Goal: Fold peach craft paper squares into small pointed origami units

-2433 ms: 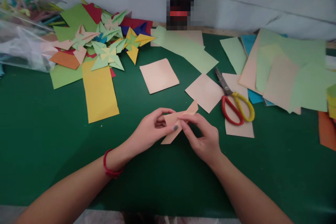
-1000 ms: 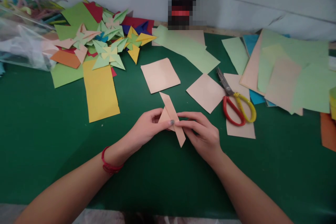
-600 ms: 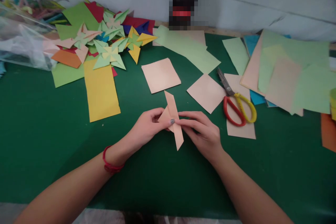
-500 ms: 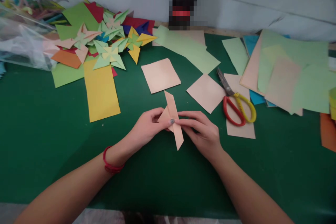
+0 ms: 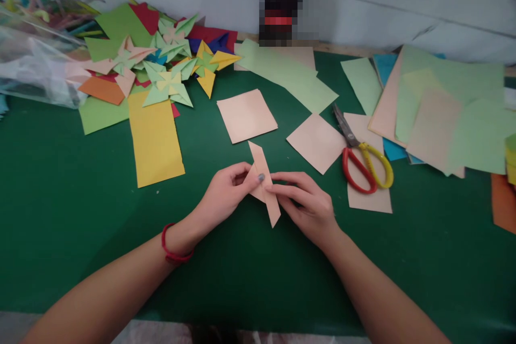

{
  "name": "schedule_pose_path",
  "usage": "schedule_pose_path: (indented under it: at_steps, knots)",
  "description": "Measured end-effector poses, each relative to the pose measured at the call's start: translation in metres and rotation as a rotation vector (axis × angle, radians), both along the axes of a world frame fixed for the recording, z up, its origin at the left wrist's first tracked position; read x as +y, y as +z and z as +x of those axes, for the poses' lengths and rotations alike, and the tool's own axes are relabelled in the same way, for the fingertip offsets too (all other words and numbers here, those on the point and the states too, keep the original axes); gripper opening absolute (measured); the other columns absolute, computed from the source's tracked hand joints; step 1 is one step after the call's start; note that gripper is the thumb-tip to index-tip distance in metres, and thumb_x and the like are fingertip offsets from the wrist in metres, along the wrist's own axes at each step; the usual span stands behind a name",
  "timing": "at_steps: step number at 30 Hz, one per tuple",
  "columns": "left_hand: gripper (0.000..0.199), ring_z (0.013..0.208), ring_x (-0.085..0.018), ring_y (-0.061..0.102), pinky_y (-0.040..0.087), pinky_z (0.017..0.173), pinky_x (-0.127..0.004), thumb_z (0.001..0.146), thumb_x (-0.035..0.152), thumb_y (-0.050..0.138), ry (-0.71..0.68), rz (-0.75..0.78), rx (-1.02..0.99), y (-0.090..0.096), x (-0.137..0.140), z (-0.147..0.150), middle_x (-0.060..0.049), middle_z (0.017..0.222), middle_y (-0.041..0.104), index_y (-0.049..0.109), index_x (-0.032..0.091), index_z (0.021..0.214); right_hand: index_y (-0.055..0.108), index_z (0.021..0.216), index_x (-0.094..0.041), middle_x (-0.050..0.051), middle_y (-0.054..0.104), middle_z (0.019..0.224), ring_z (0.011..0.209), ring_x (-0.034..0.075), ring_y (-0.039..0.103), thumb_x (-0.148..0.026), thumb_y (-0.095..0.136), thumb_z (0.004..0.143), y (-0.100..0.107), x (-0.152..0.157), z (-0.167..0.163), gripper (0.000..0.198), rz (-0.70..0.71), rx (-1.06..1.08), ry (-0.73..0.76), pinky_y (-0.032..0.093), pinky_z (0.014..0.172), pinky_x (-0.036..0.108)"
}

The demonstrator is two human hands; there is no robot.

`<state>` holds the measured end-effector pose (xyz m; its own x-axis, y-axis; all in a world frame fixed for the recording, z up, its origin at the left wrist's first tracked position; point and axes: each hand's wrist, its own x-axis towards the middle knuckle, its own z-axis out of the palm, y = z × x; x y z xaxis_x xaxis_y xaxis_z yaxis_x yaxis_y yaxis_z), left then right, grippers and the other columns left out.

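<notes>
A folded piece of pale pink paper [image 5: 264,164] is held above the green table between both hands. It has a long slanted strip with pointed ends and a triangular flap on its left. My left hand [image 5: 228,187] pinches it, thumb on top near the middle and fingers hidden underneath. My right hand [image 5: 306,201] grips its right edge between thumb and fingertips. Just beyond lie a stack of pink paper squares [image 5: 247,116] and a single pink square [image 5: 316,143].
Scissors [image 5: 355,145] with red and yellow handles rest on pink paper at right. Coloured sheets [image 5: 479,134] pile up further right. Folded paper stars [image 5: 169,83], a yellow sheet [image 5: 156,142] and a clear plastic bag [image 5: 40,72] lie at left. A white wall [image 5: 382,0] stands behind the green table [image 5: 226,279].
The folded paper has shifted slightly left in my hands. My left thumb has moved a little up and left on it, and my right hand has followed slightly left.
</notes>
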<state>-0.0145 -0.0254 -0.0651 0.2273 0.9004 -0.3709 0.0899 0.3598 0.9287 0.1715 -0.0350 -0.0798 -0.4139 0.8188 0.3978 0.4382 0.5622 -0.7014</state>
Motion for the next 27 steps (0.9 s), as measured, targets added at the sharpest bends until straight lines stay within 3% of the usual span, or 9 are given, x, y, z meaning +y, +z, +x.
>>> schedule_pose_path:
  at_steps: [7, 13, 18, 27]
  knots:
    - [0.020, 0.068, -0.011, 0.052, 0.041, 0.060, -0.020, 0.079, 0.036, 0.059, 0.002, 0.022, 0.028, -0.0015, 0.0012, -0.0012, 0.001, 0.076, 0.057, 0.061, 0.016, 0.081, 0.066, 0.101, -0.025, 0.006, 0.064, 0.105, 0.095, 0.017, 0.059, -0.009, 0.060, 0.079, 0.0006, 0.0013, 0.0016, 0.028, 0.003, -0.014, 0.026, 0.052, 0.079, 0.033]
    - [0.014, 0.067, -0.011, 0.053, 0.041, 0.060, -0.020, 0.078, 0.031, 0.060, -0.062, 0.048, 0.078, -0.0029, -0.0006, -0.0008, 0.002, 0.073, 0.059, 0.060, 0.016, 0.077, 0.068, 0.091, -0.024, 0.004, 0.066, 0.090, 0.084, 0.016, 0.061, -0.012, 0.060, 0.079, 0.0014, 0.0008, -0.0012, 0.019, -0.059, 0.037, -0.023, 0.053, 0.073, 0.031]
    - [0.016, 0.065, -0.010, 0.051, 0.039, 0.060, -0.021, 0.078, 0.032, 0.060, -0.016, 0.027, 0.047, -0.0025, -0.0012, 0.0010, 0.002, 0.069, 0.056, 0.059, 0.016, 0.076, 0.068, 0.087, -0.023, 0.003, 0.067, 0.089, 0.083, 0.015, 0.062, -0.013, 0.061, 0.079, 0.0024, 0.0011, -0.0023, 0.015, -0.123, 0.085, -0.062, 0.052, 0.074, 0.029]
    - [0.021, 0.062, -0.010, 0.049, 0.038, 0.057, -0.021, 0.075, 0.035, 0.063, 0.047, 0.033, 0.040, 0.0003, 0.0028, -0.0007, 0.002, 0.067, 0.053, 0.057, 0.016, 0.070, 0.068, 0.088, -0.024, 0.003, 0.067, 0.088, 0.082, 0.015, 0.062, -0.011, 0.059, 0.080, -0.0012, 0.0041, -0.0018, 0.018, -0.118, 0.100, -0.040, 0.053, 0.071, 0.030]
